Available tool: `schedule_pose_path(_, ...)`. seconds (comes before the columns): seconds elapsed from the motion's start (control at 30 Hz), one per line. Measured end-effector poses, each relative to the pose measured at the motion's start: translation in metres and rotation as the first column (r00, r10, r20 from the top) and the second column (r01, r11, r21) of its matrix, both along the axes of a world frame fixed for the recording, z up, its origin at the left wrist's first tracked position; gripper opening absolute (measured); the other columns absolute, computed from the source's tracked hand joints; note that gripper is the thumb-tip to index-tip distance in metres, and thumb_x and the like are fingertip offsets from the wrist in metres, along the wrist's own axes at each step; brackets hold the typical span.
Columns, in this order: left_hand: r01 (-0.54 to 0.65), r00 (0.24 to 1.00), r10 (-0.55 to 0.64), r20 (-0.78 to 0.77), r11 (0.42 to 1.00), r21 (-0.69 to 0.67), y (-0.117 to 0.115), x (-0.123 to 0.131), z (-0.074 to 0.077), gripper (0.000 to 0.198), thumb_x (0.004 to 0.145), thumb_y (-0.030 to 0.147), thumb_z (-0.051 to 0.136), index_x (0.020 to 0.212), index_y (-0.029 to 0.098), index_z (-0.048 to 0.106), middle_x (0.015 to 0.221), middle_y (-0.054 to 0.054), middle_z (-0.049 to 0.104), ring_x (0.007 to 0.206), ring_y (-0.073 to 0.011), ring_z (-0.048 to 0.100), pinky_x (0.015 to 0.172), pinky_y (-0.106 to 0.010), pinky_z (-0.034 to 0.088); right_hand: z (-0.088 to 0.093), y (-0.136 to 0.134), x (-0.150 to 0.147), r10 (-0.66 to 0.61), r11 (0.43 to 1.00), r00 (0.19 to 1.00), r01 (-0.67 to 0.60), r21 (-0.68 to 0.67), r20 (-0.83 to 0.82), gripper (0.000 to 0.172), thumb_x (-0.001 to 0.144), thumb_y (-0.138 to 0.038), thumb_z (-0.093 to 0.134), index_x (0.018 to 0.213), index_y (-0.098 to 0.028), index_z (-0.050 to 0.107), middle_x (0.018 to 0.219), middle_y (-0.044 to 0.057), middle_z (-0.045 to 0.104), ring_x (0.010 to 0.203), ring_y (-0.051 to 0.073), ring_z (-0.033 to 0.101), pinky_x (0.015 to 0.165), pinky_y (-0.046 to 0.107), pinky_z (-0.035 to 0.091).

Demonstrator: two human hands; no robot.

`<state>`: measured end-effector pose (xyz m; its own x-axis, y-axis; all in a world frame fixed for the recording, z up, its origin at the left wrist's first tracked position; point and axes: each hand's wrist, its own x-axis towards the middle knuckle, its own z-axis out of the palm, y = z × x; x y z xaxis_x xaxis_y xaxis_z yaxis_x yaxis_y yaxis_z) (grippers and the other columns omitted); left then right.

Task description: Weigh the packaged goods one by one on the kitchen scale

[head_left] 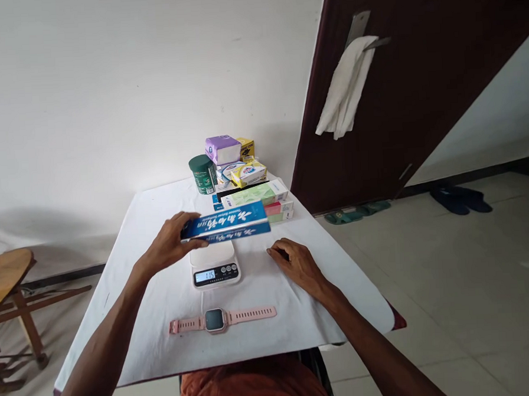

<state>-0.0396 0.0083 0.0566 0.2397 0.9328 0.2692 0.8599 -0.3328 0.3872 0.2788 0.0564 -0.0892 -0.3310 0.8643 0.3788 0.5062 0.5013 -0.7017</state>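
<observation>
My left hand [171, 241] grips one end of a long blue toothpaste box [225, 221] with white lettering. The box is held level over a white digital kitchen scale [216, 274], hiding part of its weighing plate. The scale's display reads 115. To the right of the scale, my right hand [297, 261] rests on the white tablecloth, fingers curled in, with nothing visible in them. In front of the scale, a smartwatch [215, 320] with a pink strap lies stretched out flat.
Behind the scale stand a green canister [203, 174], a purple tissue pack [223, 149], a yellow soap box [249, 173] and a green-white carton [255, 194] on a pink one. A wooden stool [7, 276] is left of the table; a door [401, 90] with a towel [346, 87] is at right.
</observation>
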Motion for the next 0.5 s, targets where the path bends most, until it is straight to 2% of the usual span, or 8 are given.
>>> schedule_pose_path(0.07, 0.010, 0.999, -0.006, -0.053, 0.997, 0.074, 0.021, 0.021, 0.009, 0.051, 0.086, 0.050, 0.076, 0.128, 0.025, 0.061, 0.119, -0.008, 0.070, 0.102, -0.0271, 0.067, 0.090, -0.044, 0.053, 0.000, -0.001, 0.000, -0.001, 1.000, 1.000, 0.001, -0.010, 0.004, 0.031, 0.098, -0.040, 0.050, 0.072, -0.024, 0.054, 0.076, 0.004, 0.064, 0.067, 0.019, 0.060, 0.065, 0.032, 0.044)
schedule_pose_path(0.13, 0.006, 0.994, 0.005, -0.107, 0.994, 0.105, 0.047, 0.043, 0.012, 0.048, 0.088, 0.049, 0.074, 0.127, 0.024, 0.061, 0.121, -0.010, 0.070, 0.106, -0.0290, 0.067, 0.092, -0.045, 0.051, 0.000, -0.001, 0.000, -0.004, 1.000, 1.000, 0.004, -0.014, 0.012, 0.033, 0.098, -0.042, 0.050, 0.071, -0.024, 0.053, 0.075, 0.004, 0.065, 0.066, 0.019, 0.059, 0.064, 0.032, 0.045)
schedule_pose_path(0.3, -0.031, 0.973, 0.048, -0.224, 0.997, 0.076, 0.106, 0.081, 0.003, 0.042, 0.091, 0.046, 0.071, 0.124, 0.021, 0.061, 0.123, -0.013, 0.069, 0.116, -0.0342, 0.064, 0.096, -0.049, 0.048, 0.000, -0.002, 0.001, -0.004, 1.000, 1.000, 0.004, -0.004, 0.014, 0.034, 0.100, -0.042, 0.049, 0.070, -0.024, 0.049, 0.074, 0.003, 0.062, 0.064, 0.018, 0.058, 0.065, 0.033, 0.046)
schedule_pose_path(0.4, -0.083, 0.961, 0.096, -0.259, 0.995, 0.062, 0.124, 0.086, -0.001, 0.045, 0.093, 0.046, 0.069, 0.126, 0.017, 0.060, 0.125, -0.016, 0.067, 0.119, -0.0365, 0.062, 0.097, -0.050, 0.047, 0.000, -0.003, 0.001, 0.003, 1.000, 1.000, -0.003, -0.011, 0.013, 0.033, 0.101, -0.041, 0.049, 0.072, -0.024, 0.051, 0.075, 0.003, 0.062, 0.064, 0.018, 0.057, 0.065, 0.033, 0.045)
schedule_pose_path(0.5, -0.115, 0.955, 0.138, -0.264, 0.988, 0.099, 0.130, 0.086, 0.000, 0.052, 0.091, 0.046, 0.070, 0.132, 0.016, 0.058, 0.132, -0.018, 0.062, 0.123, -0.0374, 0.058, 0.100, -0.051, 0.045, -0.003, -0.003, 0.002, 0.009, 1.000, 1.000, -0.009, -0.013, 0.017, 0.033, 0.101, -0.041, 0.049, 0.073, -0.024, 0.052, 0.076, 0.003, 0.062, 0.064, 0.018, 0.056, 0.065, 0.033, 0.044)
